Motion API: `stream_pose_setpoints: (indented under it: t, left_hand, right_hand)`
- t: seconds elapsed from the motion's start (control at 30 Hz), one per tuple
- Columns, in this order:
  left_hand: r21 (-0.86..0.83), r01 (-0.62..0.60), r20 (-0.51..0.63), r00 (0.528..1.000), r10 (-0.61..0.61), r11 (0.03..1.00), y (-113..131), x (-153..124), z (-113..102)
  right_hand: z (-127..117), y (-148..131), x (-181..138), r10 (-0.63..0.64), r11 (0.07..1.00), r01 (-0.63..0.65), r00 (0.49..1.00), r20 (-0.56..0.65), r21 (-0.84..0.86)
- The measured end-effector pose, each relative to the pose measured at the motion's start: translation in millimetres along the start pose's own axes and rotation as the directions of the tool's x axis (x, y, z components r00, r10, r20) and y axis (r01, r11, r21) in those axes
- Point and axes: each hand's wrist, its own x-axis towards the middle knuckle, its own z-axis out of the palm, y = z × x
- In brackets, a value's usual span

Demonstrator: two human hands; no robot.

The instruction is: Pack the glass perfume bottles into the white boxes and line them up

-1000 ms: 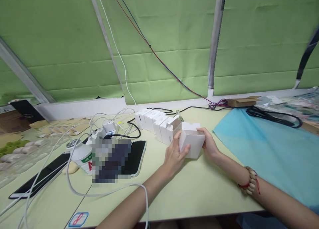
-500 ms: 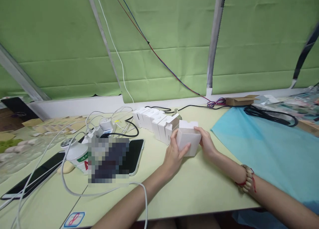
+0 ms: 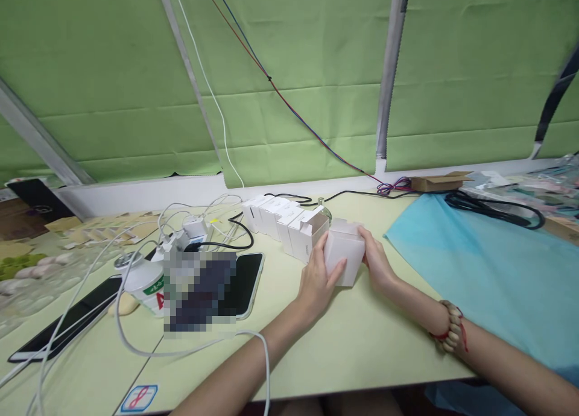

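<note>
Slightly turned the white paperboard carton (image 3: 344, 260) since a second ago — gripping it between left hand (image 3: 318, 278) and right hand (image 3: 378, 262), beside the carton row (image 3: 286, 233). Likely light, stiff, crushable — best held by side edges.

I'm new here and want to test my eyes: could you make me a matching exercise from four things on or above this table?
1. Nearest box
2. Cloth
3. Bracelet
4. Container

A. Light blue
B. Marked in green and red
C. Between two hands
D. Around the right forearm

Pairs: 1-C, 2-A, 3-D, 4-B
</note>
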Motion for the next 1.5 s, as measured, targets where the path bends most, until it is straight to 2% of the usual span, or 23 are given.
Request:
stream_pose_setpoints:
  t: [0.1, 0.2, 0.33, 0.43, 0.53, 0.7, 0.8, 0.9, 1.0, 1.1, 1.23, 1.37, 1.5]
  left_hand:
    - [0.049, -0.061, -0.088, 0.994, 0.065, 0.997, -2.8, -2.0, 4.4]
    - [0.123, -0.132, -0.187, 0.97, 0.154, 0.984, -5.6, -4.2, 8.3]
    - [0.201, -0.211, -0.175, 0.953, 0.247, 0.957, -5.4, -4.4, 8.8]
    - [0.257, -0.279, -0.123, 0.94, 0.318, 0.925, -2.8, -2.5, 6.8]
    - [0.275, -0.335, -0.09, 0.924, 0.371, 0.901, 0.1, -1.7, 5.3]
    - [0.108, -0.326, -0.043, 0.942, 0.332, 0.939, 2.0, -4.6, 1.4]
    - [-0.016, -0.356, -0.102, 0.93, 0.353, 0.934, 0.0, -4.7, -1.3]
    - [0.005, -0.389, -0.269, 0.887, 0.376, 0.921, -2.2, -0.9, -2.6]
    - [0.135, -0.303, -0.419, 0.845, 0.331, 0.943, -2.7, 5.0, -3.9]
    - [0.202, -0.168, -0.485, 0.839, 0.248, 0.965, -3.5, 9.6, -5.9]
    - [0.171, -0.041, -0.476, 0.872, 0.119, 0.984, -7.4, 11.6, -6.3]
    - [0.078, 0.052, -0.456, 0.89, -0.011, 0.996, -11.8, 11.7, -3.3]
    - [0.081, 0.148, -0.454, 0.886, -0.096, 0.986, -14.7, 12.6, -1.6]
  right_hand:
    - [2.0, 2.4, -6.6, -0.124, 0.992, 0.127, 0.987, 0.106, -0.02]
    - [3.3, 6.8, -12.5, -0.209, 0.968, 0.234, 0.95, 0.231, -0.087]
    - [2.7, 9.5, -13.6, -0.31, 0.901, 0.361, 0.923, 0.226, -0.239]
    - [2.1, 8.5, -10.7, -0.289, 0.899, 0.329, 0.942, 0.172, -0.291]
    - [2.6, 7.5, -7.5, -0.2, 0.93, 0.229, 0.972, 0.127, -0.286]
    - [3.7, 3.4, -3.5, -0.095, 0.969, 0.118, 0.989, 0.111, -0.218]
    - [2.1, -2.4, 0.0, -0.082, 0.978, 0.096, 0.993, 0.083, -0.185]
    - [-2.5, -7.7, 6.5, -0.079, 0.984, 0.08, 0.997, 0.015, -0.157]
    - [-8.3, -9.3, 15.8, -0.101, 0.992, 0.1, 0.995, -0.004, -0.075]
    - [-12.6, -8.3, 24.0, -0.129, 0.991, 0.128, 0.991, 0.023, 0.049]
    - [-13.7, -10.1, 27.0, -0.074, 0.987, 0.064, 0.996, 0.059, 0.148]
    - [-10.6, -17.8, 21.0, 0.042, 0.993, -0.055, 0.991, 0.123, 0.104]
    - [-5.8, -25.2, 13.3, 0.073, 0.992, -0.088, 0.986, 0.152, 0.089]
